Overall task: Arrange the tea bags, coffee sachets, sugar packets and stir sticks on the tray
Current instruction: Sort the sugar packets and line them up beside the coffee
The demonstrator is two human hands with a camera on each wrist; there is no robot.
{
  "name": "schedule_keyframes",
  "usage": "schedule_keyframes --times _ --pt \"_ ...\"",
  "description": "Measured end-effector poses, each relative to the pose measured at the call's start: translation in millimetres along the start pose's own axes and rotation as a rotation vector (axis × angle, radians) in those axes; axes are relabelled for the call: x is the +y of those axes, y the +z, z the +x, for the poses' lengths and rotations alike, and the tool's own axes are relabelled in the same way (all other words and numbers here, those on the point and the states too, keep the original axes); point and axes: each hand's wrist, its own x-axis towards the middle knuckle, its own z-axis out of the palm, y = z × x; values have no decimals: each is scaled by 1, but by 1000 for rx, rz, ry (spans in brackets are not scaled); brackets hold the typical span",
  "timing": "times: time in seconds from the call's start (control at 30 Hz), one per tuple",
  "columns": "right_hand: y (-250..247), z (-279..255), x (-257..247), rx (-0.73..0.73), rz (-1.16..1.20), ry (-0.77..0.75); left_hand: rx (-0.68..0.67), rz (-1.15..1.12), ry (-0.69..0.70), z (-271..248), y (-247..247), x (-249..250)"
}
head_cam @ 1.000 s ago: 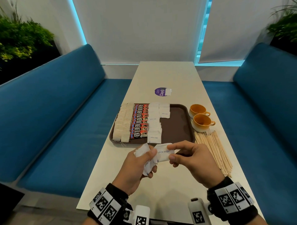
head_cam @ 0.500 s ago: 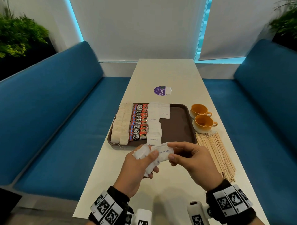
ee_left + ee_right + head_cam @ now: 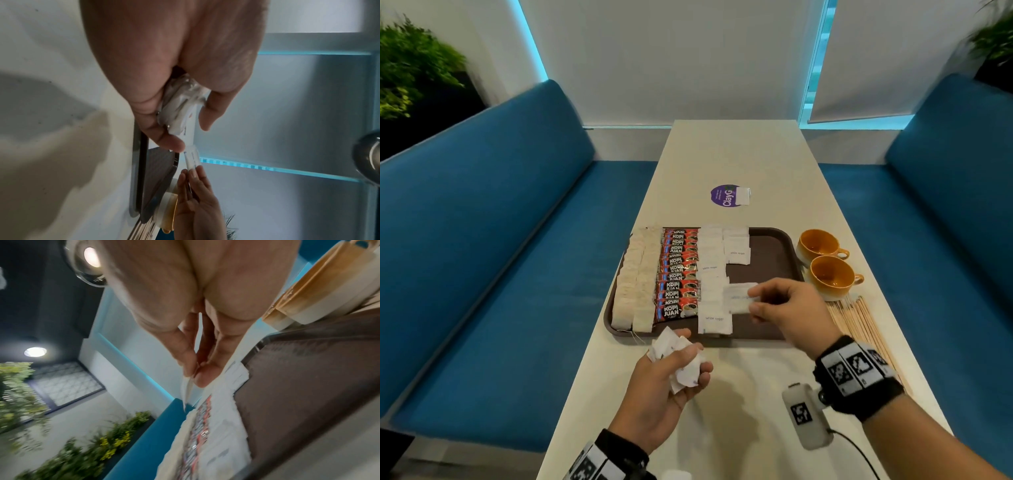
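Observation:
A brown tray (image 3: 767,267) lies on the table with columns of tea bags (image 3: 635,287), red coffee sachets (image 3: 678,274) and white sugar packets (image 3: 710,274). My right hand (image 3: 751,301) pinches one sugar packet (image 3: 738,297) above the tray's near middle; the right wrist view shows that packet (image 3: 187,391) edge-on between thumb and fingers. My left hand (image 3: 681,356) grips a bunch of sugar packets (image 3: 674,346) just in front of the tray's near edge, and the bunch (image 3: 180,110) also shows in the left wrist view. Wooden stir sticks (image 3: 859,325) lie on the table right of the tray.
Two orange cups (image 3: 825,263) stand right of the tray, behind the sticks. A purple round sticker (image 3: 726,195) sits farther up the table. Blue benches (image 3: 482,240) run along both sides. The tray's right half is bare.
My right hand has pulled one sugar packet away from the left hand's bunch and carried it forward over the tray. The left hand stays near the tray's front edge.

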Motion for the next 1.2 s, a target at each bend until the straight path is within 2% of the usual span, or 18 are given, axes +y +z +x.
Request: schedule_keyframes --times 0.13,0.23,0.43,0.73,0.83,1.03,1.2 --pt "-11 71 22 103 33 103 -32 -72 -55 9 -9 0" --pt "-12 115 36 117 19 200 -44 -43 -51 13 -12 -1" --pt "-2 156 36 89 -102 235 -62 21 -77 16 -15 -3" --pt "12 180 40 48 -517 155 -52 -33 -140 25 -18 -3" --pt "12 180 38 39 -593 124 -42 -40 -147 24 -17 -2" --pt "6 172 32 85 -500 115 -50 -70 -146 18 -19 1" --pt "-2 130 9 96 -374 42 -112 -79 -76 4 -15 7"
